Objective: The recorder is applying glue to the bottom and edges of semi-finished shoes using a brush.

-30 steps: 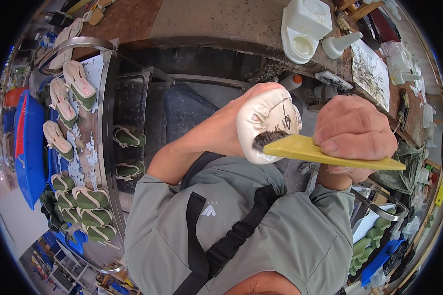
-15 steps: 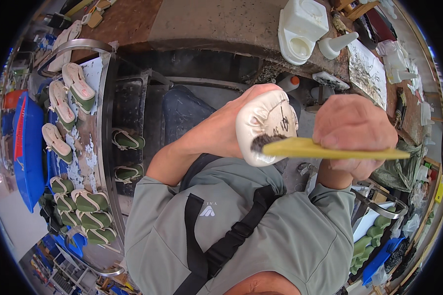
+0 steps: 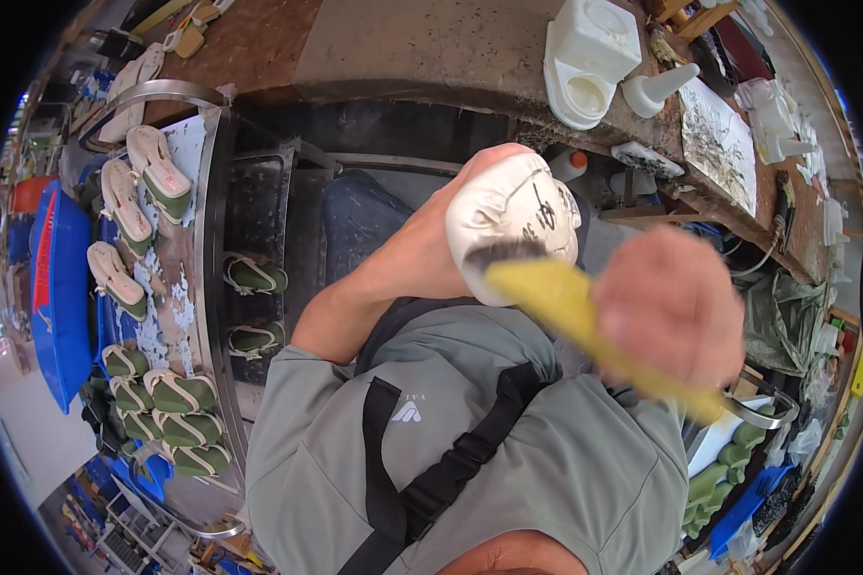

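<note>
A cream shoe upper [image 3: 504,209], pulled tight and gathered at its edge, has dark handwritten marks on its underside, which faces up. My left hand [image 3: 441,218] is closed around it from behind, with its fingers partly hidden by the shoe. A flat brush [image 3: 548,299] with a yellow handle and dark bristles is in my right hand [image 3: 676,311], whose fingers wrap the handle and are blurred by motion. Its bristles touch the lower left part of the underside, close to the gathered edge.
Left of me, a metal-framed rack [image 3: 168,331] carries cream-topped shoes [image 3: 155,172] and green-soled thong sandals [image 3: 184,393]. On the worn bench [image 3: 403,53] ahead stand a white plastic container [image 3: 593,62] and a white nozzle [image 3: 658,91]. Green pieces [image 3: 711,484] lie at lower right.
My right hand has swung down and toward me, tilting the brush handle from nearly level to a slant. The bristles have shifted slightly left and up. The shoe has moved a little left.
</note>
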Tool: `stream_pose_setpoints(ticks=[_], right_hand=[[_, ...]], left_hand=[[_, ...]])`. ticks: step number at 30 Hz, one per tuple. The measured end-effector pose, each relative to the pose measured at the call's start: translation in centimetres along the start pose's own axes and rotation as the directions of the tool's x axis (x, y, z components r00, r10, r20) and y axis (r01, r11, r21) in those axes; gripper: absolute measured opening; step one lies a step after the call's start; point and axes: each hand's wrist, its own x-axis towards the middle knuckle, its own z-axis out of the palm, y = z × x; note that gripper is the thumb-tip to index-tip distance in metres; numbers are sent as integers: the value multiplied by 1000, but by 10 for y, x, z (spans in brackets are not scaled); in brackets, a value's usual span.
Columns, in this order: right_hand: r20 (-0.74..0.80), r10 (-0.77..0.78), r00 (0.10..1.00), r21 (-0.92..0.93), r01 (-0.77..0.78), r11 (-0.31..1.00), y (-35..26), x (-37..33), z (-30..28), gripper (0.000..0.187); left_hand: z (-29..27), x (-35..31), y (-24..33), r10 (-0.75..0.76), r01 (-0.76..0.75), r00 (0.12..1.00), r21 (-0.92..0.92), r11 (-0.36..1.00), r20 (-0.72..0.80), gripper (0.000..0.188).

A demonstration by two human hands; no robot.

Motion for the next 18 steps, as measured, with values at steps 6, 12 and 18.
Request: stream_pose_setpoints(ticks=[6, 12, 18], right_hand=[[-152, -190, 970, -117, 174, 978, 9, -9, 3, 12], [-74, -125, 989, -1, 126, 992, 21, -17, -7, 16], [14, -364, 931, 297, 344, 891, 39, -12, -14, 21]], left_hand=[[6, 8, 16, 133, -153, 982, 152, 976, 135, 54], [-1, 12, 17, 193, -212, 961, 81, 974, 196, 55], [-13, 10, 0, 196, -276, 939, 278, 920, 283, 59]])
